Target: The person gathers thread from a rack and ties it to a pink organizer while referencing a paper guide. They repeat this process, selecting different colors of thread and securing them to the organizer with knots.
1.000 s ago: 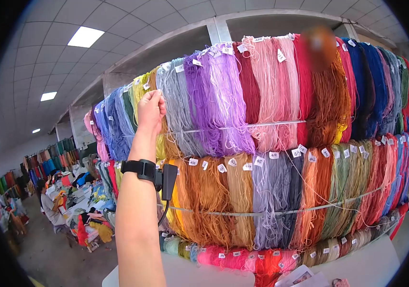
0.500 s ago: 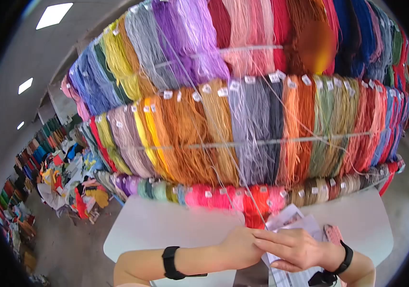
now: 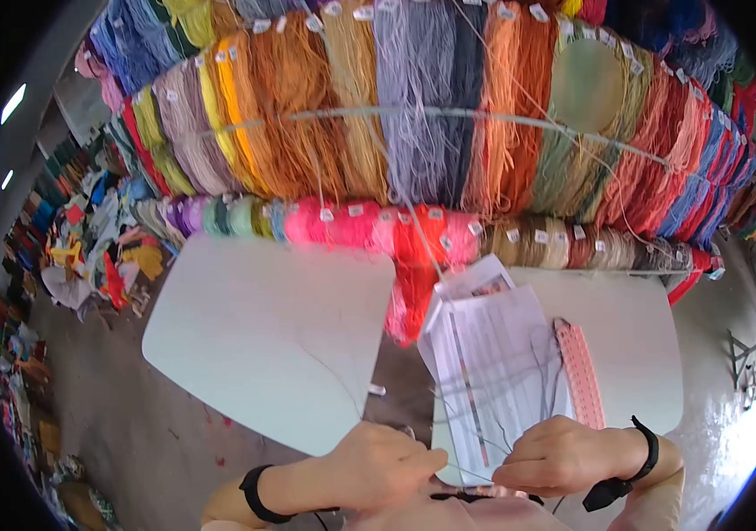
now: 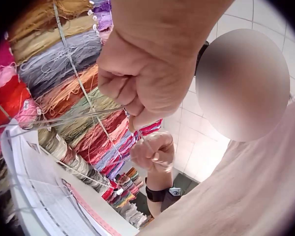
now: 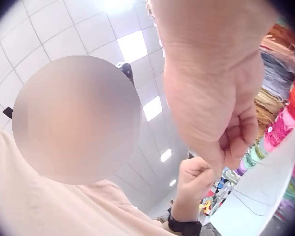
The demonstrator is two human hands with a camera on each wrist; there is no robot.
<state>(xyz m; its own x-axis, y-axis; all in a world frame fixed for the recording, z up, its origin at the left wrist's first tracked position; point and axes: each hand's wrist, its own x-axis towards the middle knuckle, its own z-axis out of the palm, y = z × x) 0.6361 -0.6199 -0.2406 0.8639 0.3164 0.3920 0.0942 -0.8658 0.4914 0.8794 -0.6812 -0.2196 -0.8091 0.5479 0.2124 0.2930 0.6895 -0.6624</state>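
Note:
My left hand [image 3: 387, 469] is low in front of my body, fingers curled, pinching a thin grey yarn strand [image 3: 468, 472]. A short way to its right, my right hand [image 3: 553, 456] grips the strand too, so it runs between both hands. In the left wrist view, several grey strands [image 4: 54, 118] lead away from the left fingers toward the rack. The right wrist view has the right hand [image 5: 211, 98] close up, its fingertips hidden partly behind the thumb, with the left hand [image 5: 194, 182] beyond.
Racks of coloured yarn skeins [image 3: 431, 106] with small labels fill the front. Two white tabletops [image 3: 272, 327] stand below with a gap between; red yarn [image 3: 413, 301] hangs there. Printed sheets [image 3: 493, 363] and a pink strip [image 3: 581, 376] lie on the right one. Cloth piles [image 3: 103, 248] lie far left.
A raised hand at the upper skeins came down. Both hands met low at the yarn strand, then moved apart with it between them. The head view tilted downward.

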